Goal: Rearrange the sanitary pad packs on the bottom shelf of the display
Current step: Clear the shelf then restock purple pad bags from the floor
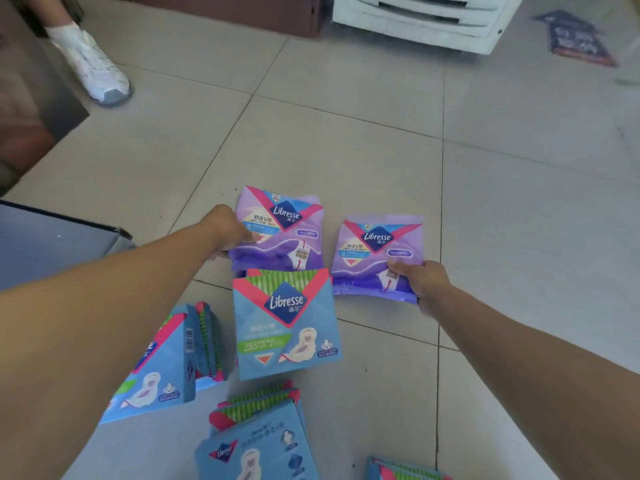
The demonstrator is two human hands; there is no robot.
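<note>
Two purple Libresse pad packs lie on the tiled floor. My left hand (227, 233) grips the left edge of the left purple pack (284, 230). My right hand (420, 284) pinches the lower right corner of the right purple pack (375, 254). Just below the left purple pack lies a blue Libresse pack (285, 327), face up. More blue packs sit nearer me: a stack (166, 365) partly under my left forearm, another pile (258, 438) at the bottom, and one (405, 471) cut off by the bottom edge.
A grey shelf edge (62, 237) juts in at the left. A person's white shoe (91, 65) stands at the top left. A white slatted unit (422, 19) and a brown base are at the top. A dark leaflet (575, 38) lies on the floor top right.
</note>
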